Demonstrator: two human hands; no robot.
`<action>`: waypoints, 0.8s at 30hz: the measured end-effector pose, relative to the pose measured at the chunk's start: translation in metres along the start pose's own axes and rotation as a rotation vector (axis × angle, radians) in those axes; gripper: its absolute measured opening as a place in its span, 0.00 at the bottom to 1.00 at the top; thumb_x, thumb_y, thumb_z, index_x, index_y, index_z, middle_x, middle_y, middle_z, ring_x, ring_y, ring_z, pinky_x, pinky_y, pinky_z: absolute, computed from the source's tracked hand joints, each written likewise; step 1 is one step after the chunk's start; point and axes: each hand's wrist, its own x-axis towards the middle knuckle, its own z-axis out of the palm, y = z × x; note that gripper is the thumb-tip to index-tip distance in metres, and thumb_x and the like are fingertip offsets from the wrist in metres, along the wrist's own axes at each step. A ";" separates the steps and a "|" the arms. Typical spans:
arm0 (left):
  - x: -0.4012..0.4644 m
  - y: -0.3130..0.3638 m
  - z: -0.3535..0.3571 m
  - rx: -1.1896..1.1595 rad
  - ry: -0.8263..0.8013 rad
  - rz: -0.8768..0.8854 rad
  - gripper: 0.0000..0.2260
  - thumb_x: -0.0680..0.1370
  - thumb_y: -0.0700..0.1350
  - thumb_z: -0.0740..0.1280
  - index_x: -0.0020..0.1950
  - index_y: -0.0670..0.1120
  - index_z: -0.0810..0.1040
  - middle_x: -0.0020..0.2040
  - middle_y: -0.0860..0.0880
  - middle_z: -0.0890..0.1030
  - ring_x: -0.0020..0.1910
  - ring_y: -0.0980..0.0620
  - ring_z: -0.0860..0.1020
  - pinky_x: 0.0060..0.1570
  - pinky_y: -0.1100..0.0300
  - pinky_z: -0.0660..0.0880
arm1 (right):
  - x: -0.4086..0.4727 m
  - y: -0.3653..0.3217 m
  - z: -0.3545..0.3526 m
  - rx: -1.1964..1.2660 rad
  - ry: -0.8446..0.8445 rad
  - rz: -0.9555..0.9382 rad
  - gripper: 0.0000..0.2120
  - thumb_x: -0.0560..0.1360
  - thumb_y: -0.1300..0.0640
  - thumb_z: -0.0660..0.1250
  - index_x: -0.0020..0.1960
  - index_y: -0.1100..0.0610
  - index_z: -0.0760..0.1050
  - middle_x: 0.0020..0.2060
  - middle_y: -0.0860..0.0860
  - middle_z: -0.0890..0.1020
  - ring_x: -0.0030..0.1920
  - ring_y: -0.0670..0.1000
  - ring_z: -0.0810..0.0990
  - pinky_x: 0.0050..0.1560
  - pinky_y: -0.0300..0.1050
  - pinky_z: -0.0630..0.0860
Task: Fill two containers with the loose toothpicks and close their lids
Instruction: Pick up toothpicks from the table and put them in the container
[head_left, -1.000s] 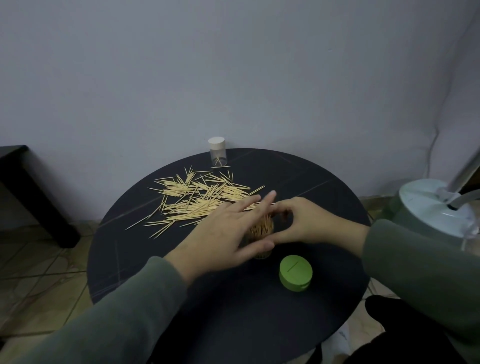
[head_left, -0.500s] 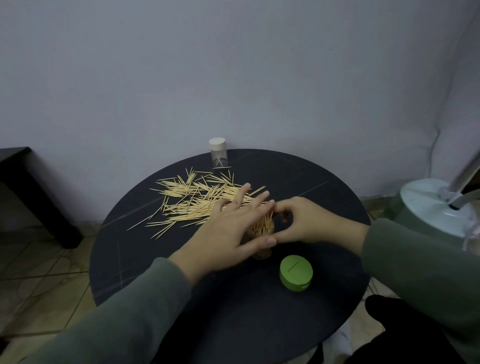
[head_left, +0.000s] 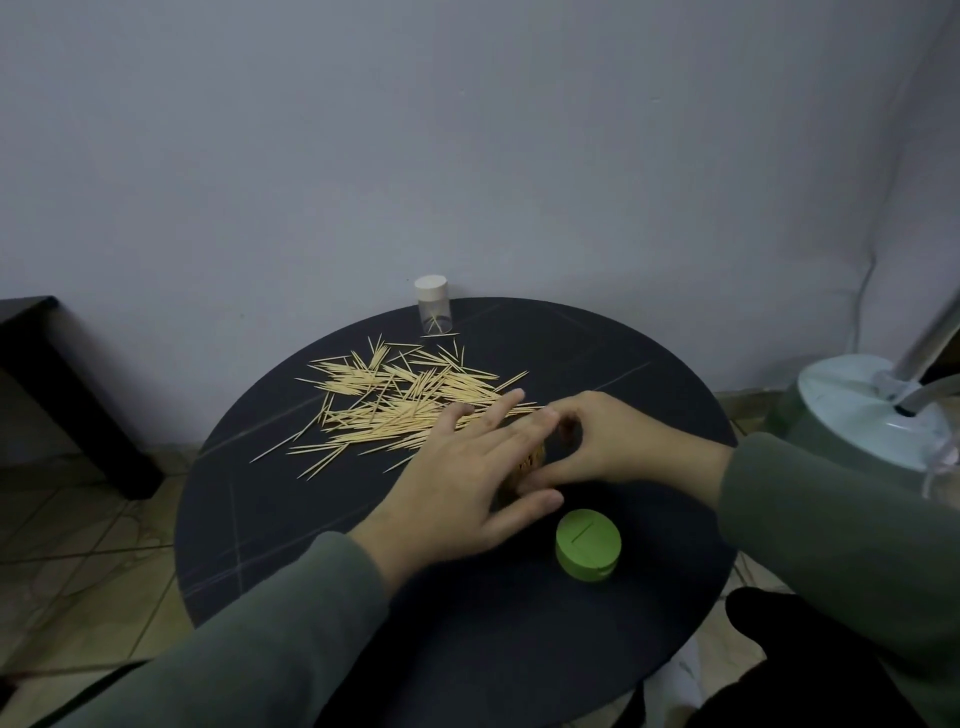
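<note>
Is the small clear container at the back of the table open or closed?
Closed: the clear container stands upright with its white lid on, only a few toothpicks inside.

— Light, overall?
— Dim and cool in my view. The wall (head_left: 467, 130) reads grey-blue, evenly lit, with no hard beam on it and no source that I can place.

— Shadows?
— Soft. A faint one sits under my left hand (head_left: 457, 483) on the dark table (head_left: 597, 353); the green lid (head_left: 588, 550) casts barely any.

— Glare?
— Only a pale sheen across the tabletop's far side.

— Sharpness?
— My fingers look slightly smeared. The toothpicks (head_left: 395, 405) stay fairly crisp.

— Edges?
— Wide-angle bending; my sleeves (head_left: 831, 519) balloon at the bottom corners, and the corners darken.
</note>
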 end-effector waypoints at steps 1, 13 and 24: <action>0.001 -0.002 -0.001 0.027 0.005 0.011 0.27 0.80 0.61 0.54 0.72 0.46 0.70 0.66 0.52 0.77 0.73 0.48 0.65 0.65 0.44 0.63 | 0.000 0.000 0.000 0.005 -0.003 -0.004 0.19 0.66 0.41 0.75 0.54 0.38 0.75 0.41 0.37 0.77 0.44 0.43 0.75 0.44 0.40 0.70; -0.008 -0.015 -0.003 -0.091 -0.195 -0.055 0.30 0.78 0.66 0.52 0.77 0.53 0.60 0.76 0.58 0.61 0.78 0.56 0.49 0.71 0.50 0.52 | -0.001 -0.002 -0.002 -0.015 -0.004 -0.017 0.26 0.62 0.34 0.73 0.58 0.39 0.76 0.40 0.36 0.77 0.43 0.45 0.74 0.41 0.40 0.71; -0.016 -0.027 -0.007 -0.008 -0.002 -0.018 0.20 0.80 0.60 0.57 0.61 0.51 0.80 0.50 0.52 0.77 0.50 0.52 0.73 0.47 0.52 0.72 | -0.001 -0.005 -0.003 -0.032 -0.032 0.029 0.29 0.63 0.37 0.75 0.62 0.38 0.74 0.43 0.39 0.75 0.43 0.45 0.74 0.39 0.37 0.68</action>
